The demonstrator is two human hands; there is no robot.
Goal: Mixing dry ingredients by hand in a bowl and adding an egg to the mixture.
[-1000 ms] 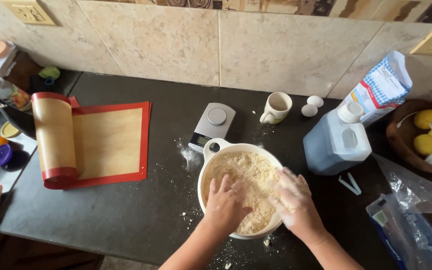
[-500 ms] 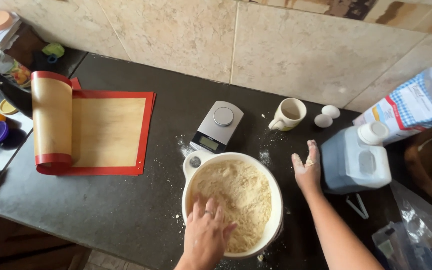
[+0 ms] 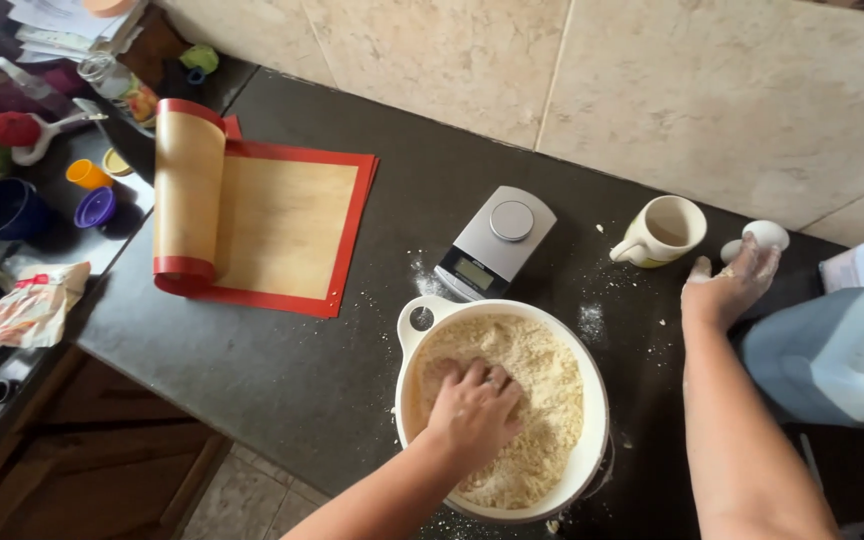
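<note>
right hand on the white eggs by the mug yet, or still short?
Touching. In the head view the flour-dusted right hand has its fingertips laid over the white eggs beside the cream ceramic mug; no gap shows.

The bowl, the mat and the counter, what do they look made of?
Bowl: likely glazed ceramic or enamel, smooth glossy white rim. Mat: probably silicone, tan with a red border, one end curled into a roll. Counter: dark polished stone, faintly reflective.
</note>
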